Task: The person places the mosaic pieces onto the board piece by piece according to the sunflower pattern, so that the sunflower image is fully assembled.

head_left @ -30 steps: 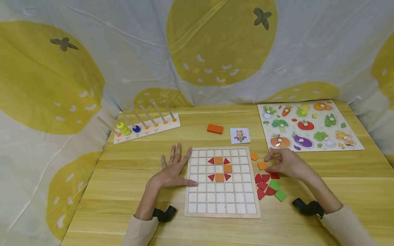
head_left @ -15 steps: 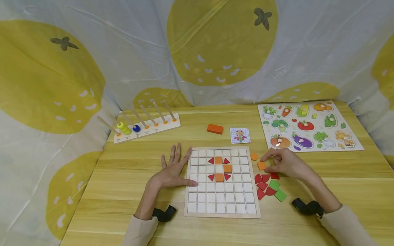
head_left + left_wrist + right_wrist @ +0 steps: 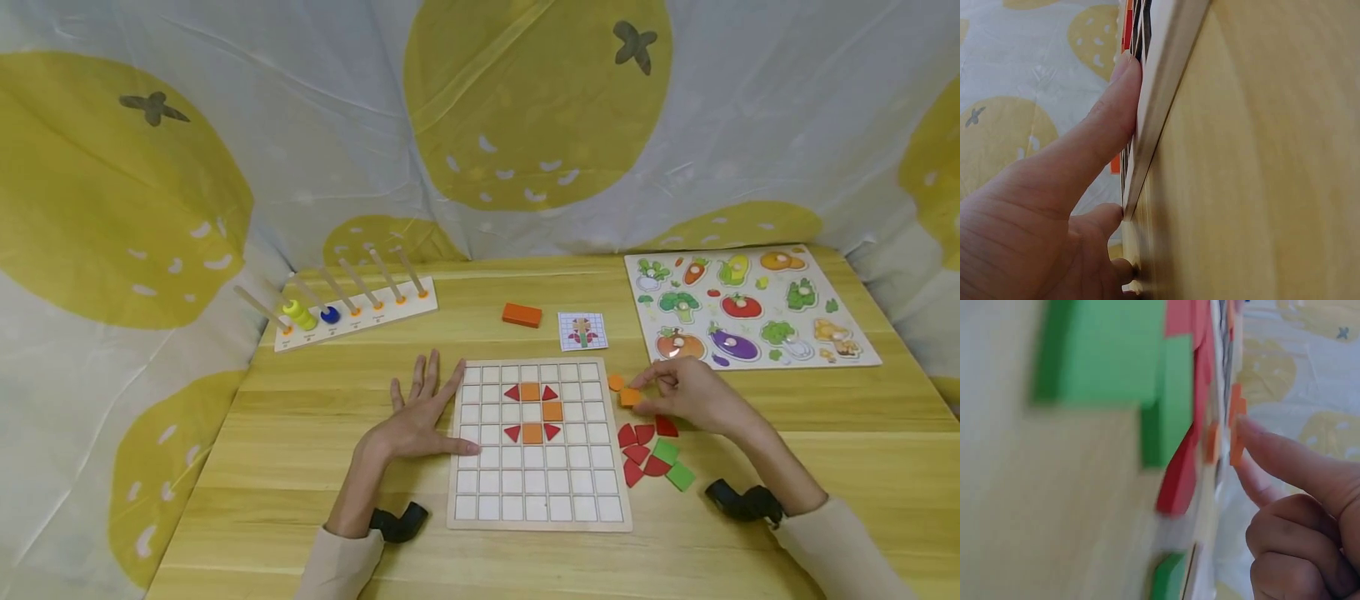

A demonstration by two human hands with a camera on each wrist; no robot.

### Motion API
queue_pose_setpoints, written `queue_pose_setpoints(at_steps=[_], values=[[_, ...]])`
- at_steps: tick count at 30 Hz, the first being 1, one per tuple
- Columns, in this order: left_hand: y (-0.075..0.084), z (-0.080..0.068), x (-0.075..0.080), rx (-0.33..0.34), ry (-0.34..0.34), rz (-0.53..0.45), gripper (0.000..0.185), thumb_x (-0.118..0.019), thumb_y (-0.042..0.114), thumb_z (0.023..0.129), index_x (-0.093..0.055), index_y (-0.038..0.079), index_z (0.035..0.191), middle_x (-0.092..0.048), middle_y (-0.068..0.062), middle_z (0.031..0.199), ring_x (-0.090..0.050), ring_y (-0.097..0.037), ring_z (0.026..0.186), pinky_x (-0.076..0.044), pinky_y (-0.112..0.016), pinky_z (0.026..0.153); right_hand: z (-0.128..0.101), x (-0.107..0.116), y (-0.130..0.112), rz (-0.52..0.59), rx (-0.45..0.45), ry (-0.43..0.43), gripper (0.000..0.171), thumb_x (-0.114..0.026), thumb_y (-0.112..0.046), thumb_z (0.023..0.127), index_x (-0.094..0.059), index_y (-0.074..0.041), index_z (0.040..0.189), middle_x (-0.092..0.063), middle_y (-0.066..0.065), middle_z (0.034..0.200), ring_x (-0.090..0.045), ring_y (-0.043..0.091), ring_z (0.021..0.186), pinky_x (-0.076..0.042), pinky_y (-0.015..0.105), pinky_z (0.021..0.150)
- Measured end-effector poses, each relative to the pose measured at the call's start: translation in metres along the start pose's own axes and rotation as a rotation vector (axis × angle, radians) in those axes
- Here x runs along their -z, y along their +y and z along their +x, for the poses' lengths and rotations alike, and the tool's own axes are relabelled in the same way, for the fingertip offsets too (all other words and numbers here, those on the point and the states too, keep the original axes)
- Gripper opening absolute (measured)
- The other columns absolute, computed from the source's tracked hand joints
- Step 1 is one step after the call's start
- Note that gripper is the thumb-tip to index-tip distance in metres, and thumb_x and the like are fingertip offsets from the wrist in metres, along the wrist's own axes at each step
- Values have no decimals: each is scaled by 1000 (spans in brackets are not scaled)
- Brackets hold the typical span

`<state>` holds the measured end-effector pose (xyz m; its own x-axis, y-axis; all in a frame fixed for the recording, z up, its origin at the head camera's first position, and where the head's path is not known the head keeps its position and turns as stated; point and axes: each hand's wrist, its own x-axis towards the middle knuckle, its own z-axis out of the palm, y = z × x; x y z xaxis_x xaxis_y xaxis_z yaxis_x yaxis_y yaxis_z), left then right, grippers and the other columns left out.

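My left hand (image 3: 416,429) lies with spread fingers at the left side of a wooden grid board (image 3: 540,527). Its thumb rests on the board's surface, and the index fingertip touches the upper left edge. Three orange squares (image 3: 532,433) and several red triangles (image 3: 550,392) sit on the grid. Right of the board, my right hand (image 3: 690,396) pinches an orange square tile (image 3: 629,397) between thumb and index finger; the right wrist view shows this tile (image 3: 1239,434) off the tabletop. Beside it lies an orange round tile (image 3: 616,382). Red pieces (image 3: 636,454) and green squares (image 3: 680,476) lie nearer the front.
Behind the board are an orange block (image 3: 521,315) and a small pattern card (image 3: 582,331). A peg stand (image 3: 356,315) with yellow and blue beads is at back left. A vegetable puzzle board (image 3: 742,307) lies at back right, before a hanging cloth (image 3: 360,125).
My right hand has taken the orange square tile between its fingers and shifted slightly left with it, toward the board. The left hand keeps its place.
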<state>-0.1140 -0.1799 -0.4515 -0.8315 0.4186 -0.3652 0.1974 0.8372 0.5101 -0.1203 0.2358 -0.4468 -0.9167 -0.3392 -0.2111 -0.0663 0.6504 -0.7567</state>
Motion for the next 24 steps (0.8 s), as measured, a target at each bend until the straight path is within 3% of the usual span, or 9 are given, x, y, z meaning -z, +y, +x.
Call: queue_pose_setpoints(at_steps=[4, 10, 17, 20, 24], values=[[1, 1, 1, -5, 2, 4, 126, -84, 57, 81, 1, 23, 168, 29, -20, 169, 28, -42, 156, 19, -78, 114, 7, -11, -22, 38, 2, -15, 27, -87, -18, 84, -78, -4, 106, -30, -5, 60, -29, 9, 53, -27, 26, 50], [-1, 1, 0, -7, 6, -1, 126, -83, 57, 81, 1, 23, 168, 29, -20, 169, 29, -42, 156, 19, -78, 114, 28, -46, -63, 37, 52, -41, 21, -88, -18, 82, -79, -9, 99, -28, -6, 57, -28, 12, 53, -24, 23, 50], [-2, 2, -1, -8, 8, 6, 127, -83, 59, 80, 1, 23, 168, 29, -20, 169, 28, -42, 156, 19, -77, 115, 51, -77, -94, 5, 70, -69, 22, -93, -17, 76, -78, -9, 90, -39, -6, 54, -35, 11, 52, -27, 22, 52], [-4, 2, -1, -14, 15, 1, 129, -83, 61, 79, 1, 22, 168, 29, -21, 169, 28, -43, 156, 20, -77, 115, 57, -87, -100, -33, 61, -75, 20, -93, -17, 76, -78, -10, 88, -56, -4, 63, -43, 12, 59, -34, 23, 56], [-4, 2, -1, -18, 18, -2, 128, -83, 62, 79, 1, 23, 168, 29, -20, 169, 28, -42, 157, 20, -77, 115, 62, -95, -103, -77, 52, -65, 20, -94, -20, 75, -79, -14, 87, -75, -1, 92, -51, 13, 73, -41, 25, 64]])
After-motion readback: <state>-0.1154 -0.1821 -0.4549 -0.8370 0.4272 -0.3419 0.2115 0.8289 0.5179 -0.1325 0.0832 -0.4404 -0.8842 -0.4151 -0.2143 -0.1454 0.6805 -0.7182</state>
